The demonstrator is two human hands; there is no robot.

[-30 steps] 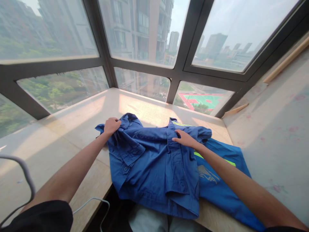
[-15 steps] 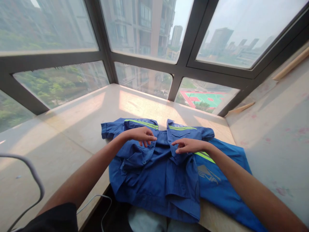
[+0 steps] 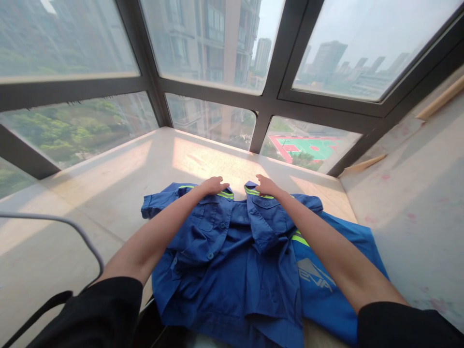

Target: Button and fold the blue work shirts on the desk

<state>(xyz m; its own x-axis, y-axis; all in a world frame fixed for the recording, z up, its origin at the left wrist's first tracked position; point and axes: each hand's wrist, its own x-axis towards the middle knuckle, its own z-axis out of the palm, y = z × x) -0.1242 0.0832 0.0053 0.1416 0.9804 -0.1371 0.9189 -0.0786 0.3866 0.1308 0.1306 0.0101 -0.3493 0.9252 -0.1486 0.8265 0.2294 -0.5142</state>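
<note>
A blue work shirt (image 3: 232, 256) with green reflective stripes lies front-up on the pale stone sill (image 3: 119, 179), its hem hanging over the near edge. My left hand (image 3: 213, 185) rests on the shirt's far edge just left of the collar, fingers curled onto the striped shoulder. My right hand (image 3: 266, 185) does the same just right of the collar. Both hands look closed on the fabric. The two front panels lie loosely together between my forearms.
A second blue garment (image 3: 326, 280) with a grey logo lies under the shirt on the right. A wire hanger (image 3: 78, 227) shows at the left. Dark window frames (image 3: 264, 104) ring the sill's far side; a wall (image 3: 416, 193) closes the right.
The left panel was laid flat, showing its green stripe. Both hands then slid from mid-chest up to the shirt's far edge beside the collar.
</note>
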